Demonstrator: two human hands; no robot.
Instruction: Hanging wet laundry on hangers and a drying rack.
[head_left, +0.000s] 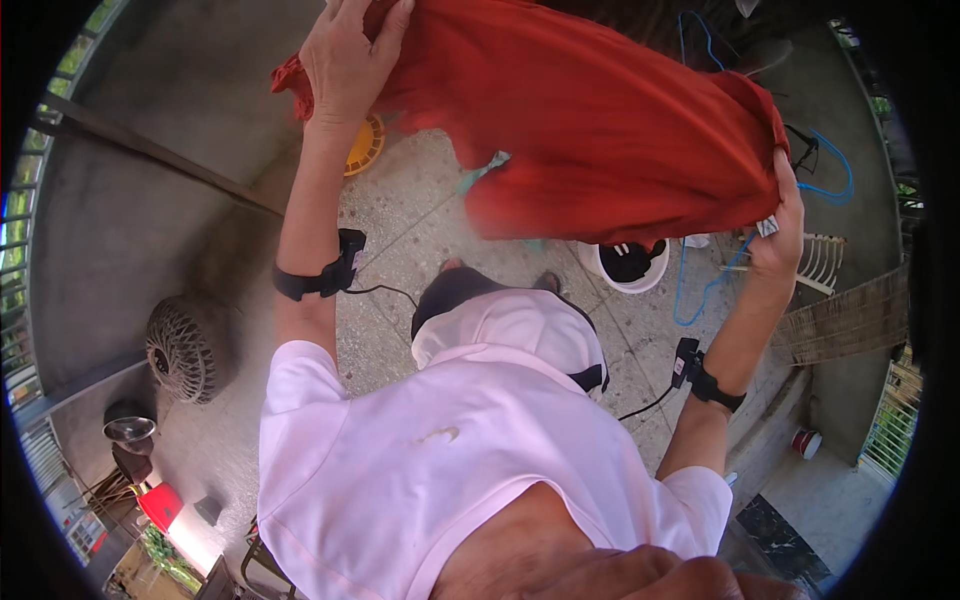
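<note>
A red cloth garment (585, 127) is stretched between my two raised hands and hangs above the floor in front of me. My left hand (352, 56) grips its bunched end at the upper left, near the picture's top edge. At the garment's right end, my right hand (780, 217) holds the edge, beside a small white tag (766, 226). Blue wire hangers (705, 300) hang near my right hand, and another blue hanger (844, 180) is behind it. Below the cloth, a white bucket (634, 285) holds dark fabric.
A yellow plastic basket (365, 146) is on the floor behind my left forearm. A round woven basket (184, 349) stands at the left, with a metal bowl (129, 428) farther down. A white rack (825, 262) and a woven mat (847, 322) are at the right.
</note>
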